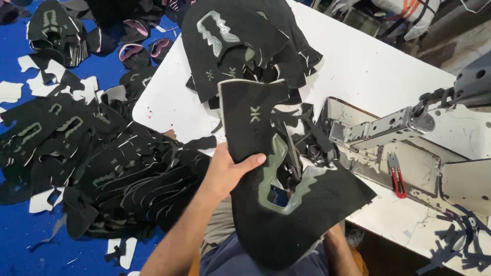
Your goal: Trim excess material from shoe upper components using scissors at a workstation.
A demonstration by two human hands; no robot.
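My left hand [230, 171] grips the left edge of a black fabric shoe-upper piece [302, 214] with a grey-green trimmed cut-out and a small pale mark near its top. The piece is lifted and tilted over the table's front edge, its right side lying by the sewing machine's presser foot [312, 148]. My right forearm [337, 250] passes under the piece, and the hand itself is hidden behind the fabric.
The sewing machine arm [388, 125] crosses the white table [368, 61] from the right. Red thread snips [396, 176] lie on its metal bed. Black pieces are stacked at the back [240, 46], a big pile lies left [128, 174] on blue floor [20, 240], and dark scraps [460, 245] lie lower right.
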